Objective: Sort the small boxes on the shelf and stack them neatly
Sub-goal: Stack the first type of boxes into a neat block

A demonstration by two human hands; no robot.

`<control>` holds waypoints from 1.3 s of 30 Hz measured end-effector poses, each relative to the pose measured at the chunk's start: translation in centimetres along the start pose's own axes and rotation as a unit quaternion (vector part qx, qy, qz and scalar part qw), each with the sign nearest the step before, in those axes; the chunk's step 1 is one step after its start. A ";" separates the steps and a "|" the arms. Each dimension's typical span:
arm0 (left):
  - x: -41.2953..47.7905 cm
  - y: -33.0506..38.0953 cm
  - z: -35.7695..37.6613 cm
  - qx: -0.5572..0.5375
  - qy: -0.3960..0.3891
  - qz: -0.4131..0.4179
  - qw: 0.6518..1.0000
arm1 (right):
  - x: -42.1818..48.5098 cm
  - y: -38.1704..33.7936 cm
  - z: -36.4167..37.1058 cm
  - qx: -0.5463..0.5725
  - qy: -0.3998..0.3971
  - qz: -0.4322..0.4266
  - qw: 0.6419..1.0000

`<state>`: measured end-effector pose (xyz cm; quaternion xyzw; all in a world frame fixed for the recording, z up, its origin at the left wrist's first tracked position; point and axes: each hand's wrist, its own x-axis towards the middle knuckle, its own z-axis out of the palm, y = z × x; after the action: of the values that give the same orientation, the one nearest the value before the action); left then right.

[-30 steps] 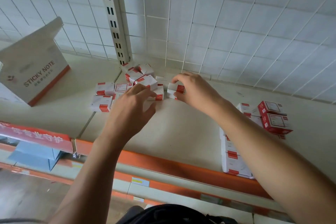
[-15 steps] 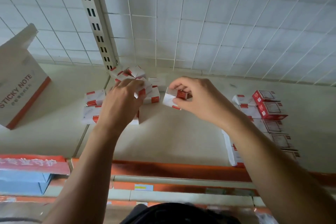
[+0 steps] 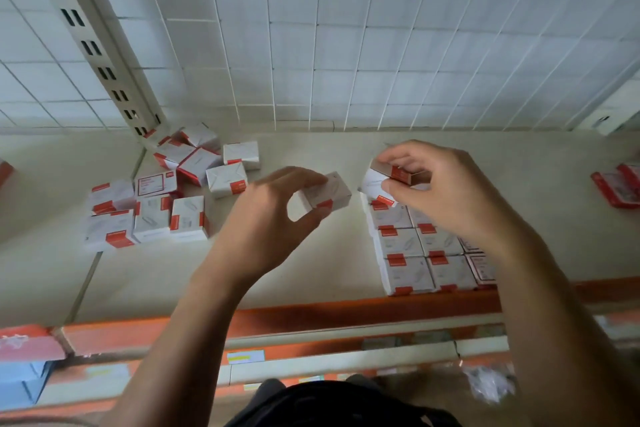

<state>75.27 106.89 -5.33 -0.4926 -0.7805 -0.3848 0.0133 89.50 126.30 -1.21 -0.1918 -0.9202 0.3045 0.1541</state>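
The left hand (image 3: 266,218) pinches one small white box with a red corner (image 3: 327,196) between thumb and fingers, holding it just above the shelf (image 3: 294,156). The right hand (image 3: 436,194) is clamped on two more small boxes (image 3: 388,180), one tilted over the other, at the far end of the neat block. Both hands are raised near each other, the held boxes a small gap apart.

Under the right wrist lies the tidy block of white-and-red boxes (image 3: 412,253), set in rows edge to edge and reaching the shelf's orange front rail (image 3: 311,315). To the left, a loose pile of the same boxes (image 3: 166,198) lies scattered at mixed angles, running back to the foot of the slotted upright post (image 3: 93,45) against the white wire-grid back panel (image 3: 381,45). At the far right edge sits a red packet (image 3: 620,187), well apart from the block. How many layers the block has cannot be told.
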 end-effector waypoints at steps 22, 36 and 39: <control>1.2 7.5 7.8 -0.041 -0.120 0.004 0.992 | -5.5 6.7 -5.8 0.033 -0.003 0.014 0.999; 2.7 8.8 8.1 -0.037 0.004 0.039 0.999 | -4.0 6.4 -5.7 0.159 -0.034 -0.020 0.987; 2.9 8.5 8.1 -0.036 0.016 0.039 0.998 | -3.8 6.3 -5.7 0.156 -0.042 -0.016 0.987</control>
<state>83.30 115.85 -4.88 -0.5167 -0.7459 -0.4196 0.0229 96.74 132.10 -1.40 -0.1377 -0.8699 0.4500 0.1479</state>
